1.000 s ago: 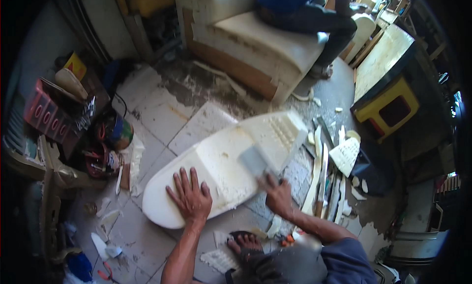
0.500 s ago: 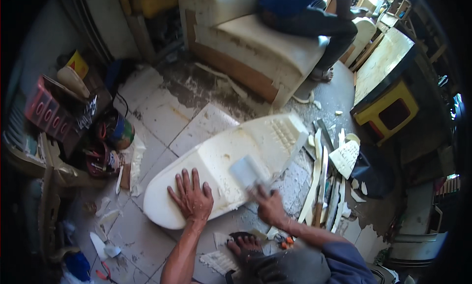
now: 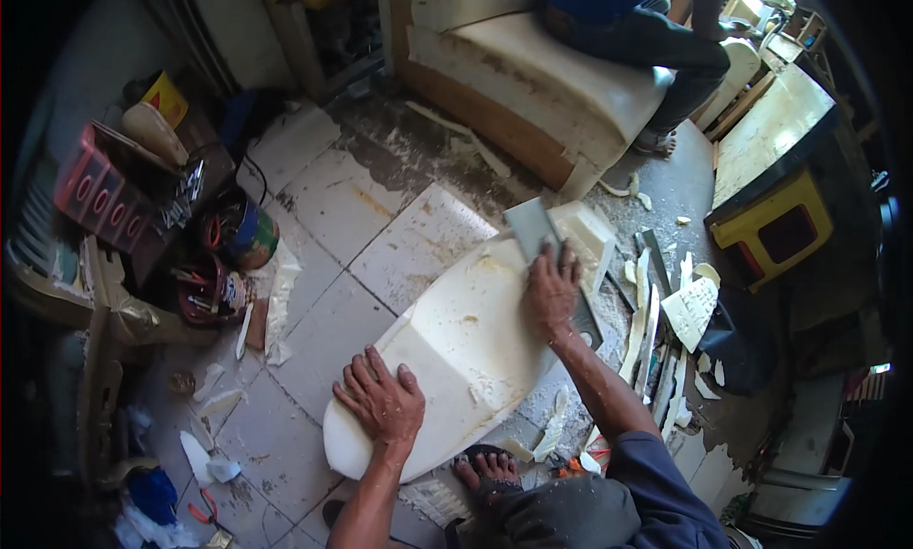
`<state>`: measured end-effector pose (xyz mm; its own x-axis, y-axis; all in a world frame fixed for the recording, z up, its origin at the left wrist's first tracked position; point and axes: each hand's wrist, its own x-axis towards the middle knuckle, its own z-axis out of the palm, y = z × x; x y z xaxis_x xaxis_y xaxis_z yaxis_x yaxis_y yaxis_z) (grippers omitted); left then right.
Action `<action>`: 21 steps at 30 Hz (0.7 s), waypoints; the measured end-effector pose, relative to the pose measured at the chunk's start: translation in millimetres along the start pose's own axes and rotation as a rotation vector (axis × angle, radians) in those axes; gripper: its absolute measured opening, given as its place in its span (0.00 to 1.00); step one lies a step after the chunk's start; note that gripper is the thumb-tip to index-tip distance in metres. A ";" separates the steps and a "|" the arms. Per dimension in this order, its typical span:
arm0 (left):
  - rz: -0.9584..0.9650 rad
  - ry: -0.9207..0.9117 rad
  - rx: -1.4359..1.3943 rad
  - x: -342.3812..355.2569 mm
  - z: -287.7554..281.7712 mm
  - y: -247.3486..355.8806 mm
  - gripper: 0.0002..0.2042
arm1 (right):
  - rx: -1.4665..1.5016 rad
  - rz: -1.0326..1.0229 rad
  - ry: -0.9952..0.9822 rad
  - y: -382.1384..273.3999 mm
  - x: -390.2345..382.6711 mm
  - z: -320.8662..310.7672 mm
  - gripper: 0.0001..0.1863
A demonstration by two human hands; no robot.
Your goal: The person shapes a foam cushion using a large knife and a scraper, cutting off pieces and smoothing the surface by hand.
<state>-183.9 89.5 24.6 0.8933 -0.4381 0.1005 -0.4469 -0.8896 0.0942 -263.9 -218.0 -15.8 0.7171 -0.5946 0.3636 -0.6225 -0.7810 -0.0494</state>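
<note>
A cream foam piece [image 3: 456, 326], long and rounded at its near end, lies aslant on the floor in front of me; it is shaped like a motorcycle seat. Across its far part, my right hand [image 3: 554, 297] grips a flat grey plate [image 3: 530, 228] with a round hole near its lower end. The palm hides the middle of that plate. My left hand [image 3: 382, 400] rests flat on the rounded near end of the foam, fingers spread, holding nothing.
Foam offcuts and strips [image 3: 647, 311] litter the floor on the right. A red-handled tool [image 3: 204, 506] lies at lower left. Tubs of tools [image 3: 240, 233] and a pink drawer box [image 3: 100, 192] stand left. Beyond, another person sits on a bare foam sofa [image 3: 542, 69].
My right hand has moved away from me with the grey plate, from the foam's middle to its far part. The foam appears shifted right and down in view; my left hand stays on it.
</note>
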 end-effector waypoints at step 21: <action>0.044 0.036 -0.093 -5.9 -8.8 -12.8 0.32 | 0.164 -0.389 -0.110 -8.6 -13.2 20.2 0.20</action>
<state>-184.0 104.6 31.5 0.8709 -0.4705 0.1423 -0.4901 -0.8529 0.1798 -261.7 -207.3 -38.9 0.9230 -0.2599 0.2837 -0.2479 -0.9656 -0.0783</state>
